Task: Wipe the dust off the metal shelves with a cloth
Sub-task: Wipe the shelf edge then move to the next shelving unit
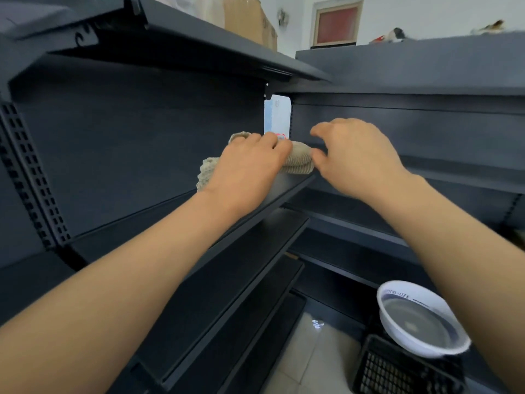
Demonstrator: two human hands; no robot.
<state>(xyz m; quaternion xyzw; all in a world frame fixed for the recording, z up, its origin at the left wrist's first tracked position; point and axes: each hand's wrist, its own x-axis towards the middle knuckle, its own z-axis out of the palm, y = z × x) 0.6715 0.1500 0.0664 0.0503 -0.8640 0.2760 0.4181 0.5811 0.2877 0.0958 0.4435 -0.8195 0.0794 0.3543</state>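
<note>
A beige knitted cloth [299, 160] lies bunched on a dark metal shelf [287, 189] near the corner where two shelf units meet. My left hand [250, 163] lies on top of the cloth, fingers bent over it and pressing it to the shelf. My right hand [355, 157] hovers just right of the cloth with its fingers loosely curled; the thumb tip is close to the cloth's right end, and I cannot tell if it touches. Part of the cloth is hidden under my left hand.
More dark shelves run below [241, 268] and above [216, 44]. A second shelf unit [426, 129] stands at the right. A white basin of water [420, 319] sits on a black crate [397, 371] at the lower right. Cardboard boxes [250, 18] stand on the top shelf.
</note>
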